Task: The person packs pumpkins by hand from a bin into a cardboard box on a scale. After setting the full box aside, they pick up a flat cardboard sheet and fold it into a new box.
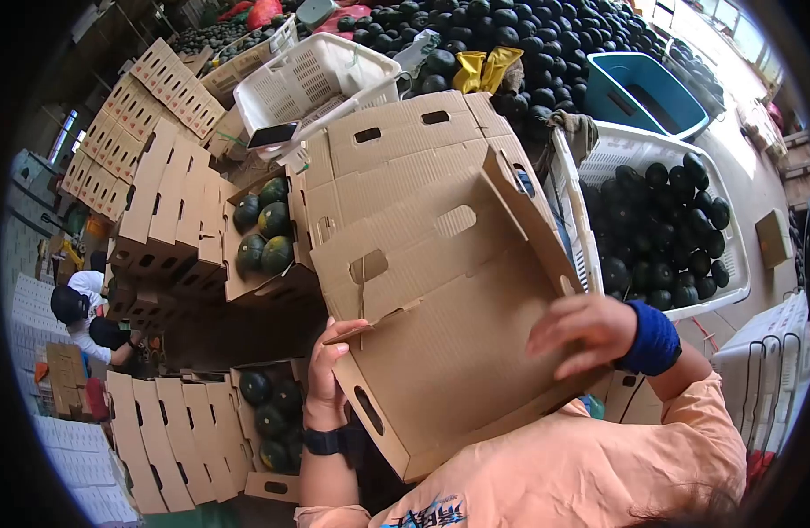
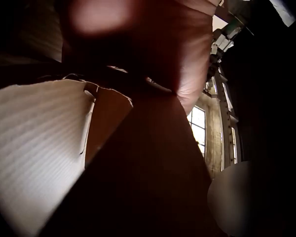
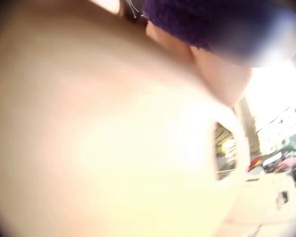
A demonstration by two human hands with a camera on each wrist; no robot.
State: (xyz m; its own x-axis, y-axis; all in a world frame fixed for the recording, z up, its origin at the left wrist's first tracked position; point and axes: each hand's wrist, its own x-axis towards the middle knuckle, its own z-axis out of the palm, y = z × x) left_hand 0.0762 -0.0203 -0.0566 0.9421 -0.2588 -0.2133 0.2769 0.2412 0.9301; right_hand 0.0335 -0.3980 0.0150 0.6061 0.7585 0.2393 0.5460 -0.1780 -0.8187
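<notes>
A partly folded brown cardboard box (image 1: 458,352) lies tilted in front of the person, with oval hand holes in its walls. At its left corner the left hand (image 1: 324,374) grips the cardboard, fingers at the flap. Close up in the left wrist view, that hand (image 2: 138,49) bears on the dark cardboard edge. Over the box's right side hovers the right hand (image 1: 581,334), blurred, with its fingers loosely extended and nothing held. Pale cardboard (image 3: 113,148) fills most of the right wrist view, below the blue wristband (image 3: 182,22).
Flattened cardboard (image 1: 379,167) lies behind the box. Left stand boxes of dark green squashes (image 1: 273,220) and rows of folded cartons (image 1: 172,440). At right is a white crate (image 1: 731,282) of squashes, beyond it a blue tub (image 1: 607,66). Another person (image 1: 88,295) crouches far left.
</notes>
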